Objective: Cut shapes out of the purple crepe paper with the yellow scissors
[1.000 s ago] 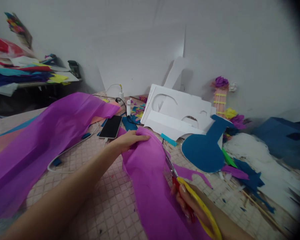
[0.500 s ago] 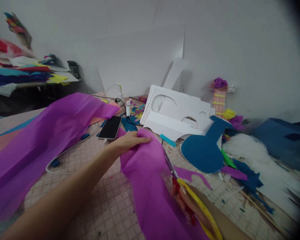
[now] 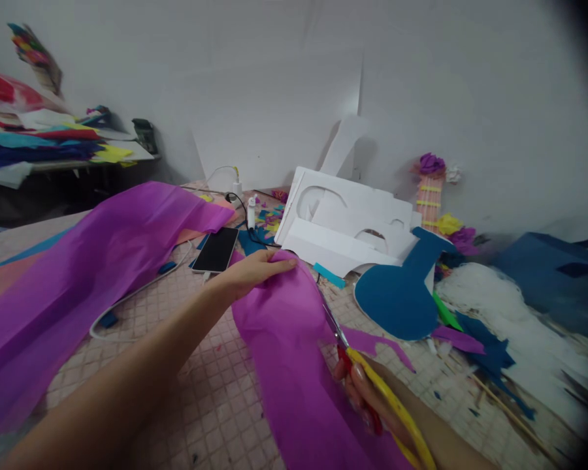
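My left hand (image 3: 255, 273) pinches the upper edge of a purple sheet of tissue paper (image 3: 289, 385), thumb on top. The sheet hangs down from there toward the front of the table. Scissors (image 3: 383, 385) with one yellow and one red handle are in my right hand (image 3: 367, 395), its fingers wrapped in the loops. Their metal blades lie along the right edge of the purple sheet and point up toward my left hand. A cut purple scrap (image 3: 377, 343) lies just right of the blades.
A phone (image 3: 216, 250) with a white cable lies behind my left wrist. Left of it spreads another long purple sheet (image 3: 93, 254). White card cut-outs (image 3: 343, 215), a blue flask-shaped cut-out (image 3: 396, 300) and white stringy material (image 3: 500, 307) lie at the back and right.
My left hand has shifted very slightly up and left with the paper's edge. The scissors have stayed nearly in the same place.
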A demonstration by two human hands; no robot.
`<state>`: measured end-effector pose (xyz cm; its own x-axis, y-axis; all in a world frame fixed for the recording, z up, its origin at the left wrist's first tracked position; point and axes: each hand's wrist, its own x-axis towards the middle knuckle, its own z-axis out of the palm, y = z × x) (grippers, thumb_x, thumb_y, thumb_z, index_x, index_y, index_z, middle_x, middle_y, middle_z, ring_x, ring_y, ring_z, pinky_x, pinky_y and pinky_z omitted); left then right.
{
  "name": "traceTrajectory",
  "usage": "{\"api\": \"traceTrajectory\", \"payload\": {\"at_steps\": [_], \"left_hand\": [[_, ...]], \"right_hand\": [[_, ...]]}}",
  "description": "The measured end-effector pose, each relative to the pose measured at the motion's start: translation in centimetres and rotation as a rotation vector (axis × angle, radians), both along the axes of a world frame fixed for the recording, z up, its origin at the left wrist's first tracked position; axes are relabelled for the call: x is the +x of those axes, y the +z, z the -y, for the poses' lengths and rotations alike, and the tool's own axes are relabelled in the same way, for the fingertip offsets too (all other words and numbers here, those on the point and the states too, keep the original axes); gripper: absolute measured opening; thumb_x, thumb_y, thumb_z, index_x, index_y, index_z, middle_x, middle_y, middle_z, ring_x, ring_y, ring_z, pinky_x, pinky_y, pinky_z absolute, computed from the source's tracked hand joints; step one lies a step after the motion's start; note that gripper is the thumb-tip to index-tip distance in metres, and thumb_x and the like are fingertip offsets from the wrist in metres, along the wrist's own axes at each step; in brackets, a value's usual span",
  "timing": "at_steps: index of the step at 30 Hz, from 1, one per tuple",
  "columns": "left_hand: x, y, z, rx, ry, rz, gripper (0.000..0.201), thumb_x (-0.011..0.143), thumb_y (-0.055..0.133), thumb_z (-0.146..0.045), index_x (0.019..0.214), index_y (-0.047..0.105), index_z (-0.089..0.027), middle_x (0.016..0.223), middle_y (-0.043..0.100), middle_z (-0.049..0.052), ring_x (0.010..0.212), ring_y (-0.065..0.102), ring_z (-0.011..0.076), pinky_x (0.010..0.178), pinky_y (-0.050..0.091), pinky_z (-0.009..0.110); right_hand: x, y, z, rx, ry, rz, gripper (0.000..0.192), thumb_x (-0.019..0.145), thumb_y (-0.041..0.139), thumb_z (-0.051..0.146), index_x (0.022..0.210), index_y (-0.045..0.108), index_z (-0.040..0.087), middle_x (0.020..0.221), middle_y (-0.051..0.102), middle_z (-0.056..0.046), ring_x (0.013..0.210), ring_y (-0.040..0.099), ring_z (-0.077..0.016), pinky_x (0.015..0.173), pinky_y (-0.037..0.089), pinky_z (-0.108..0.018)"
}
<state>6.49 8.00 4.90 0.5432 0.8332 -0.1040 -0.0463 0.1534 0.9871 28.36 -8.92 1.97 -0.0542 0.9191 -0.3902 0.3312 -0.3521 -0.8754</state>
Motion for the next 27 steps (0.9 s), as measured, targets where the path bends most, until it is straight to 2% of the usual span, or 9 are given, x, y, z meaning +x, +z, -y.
{"api": "traceTrajectory", "payload": {"at_steps": [4,13,27], "left_hand": [[0.22,0.06,-0.18,0.017,0.026,-0.034,0.022,0.073,0.067,-0.036,0.074,0.064,-0.014,0.066,0.061,-0.001,0.053,0.049,0.0070,0.051,0.037,0.020],[0.17,0.20,-0.13,0.076,0.025,-0.092,0.025,0.072,0.067,-0.039,0.072,0.063,-0.014,0.063,0.057,-0.002,0.051,0.046,0.0066,0.049,0.032,0.021],[0.26,0.05,-0.30,0.078,0.006,-0.127,0.028,0.072,0.065,-0.042,0.076,0.064,-0.014,0.066,0.058,0.000,0.053,0.047,0.0078,0.049,0.033,0.021]], "right_hand": [[-0.39,0.25,-0.09,0.014,0.000,0.081,0.052,0.076,0.042,0.072,0.083,0.052,0.022,0.059,0.044,0.006,0.042,0.039,-0.0084,0.039,0.030,-0.022],[-0.74,0.63,-0.04,0.046,0.019,0.123,0.058,0.074,0.035,0.077,0.080,0.048,0.021,0.057,0.039,0.008,0.042,0.037,-0.0073,0.039,0.029,-0.021],[-0.72,0.14,0.06,0.052,0.010,0.051,0.055,0.076,0.037,0.075,0.082,0.046,0.022,0.056,0.037,0.009,0.041,0.035,-0.0073,0.037,0.027,-0.020]]}}
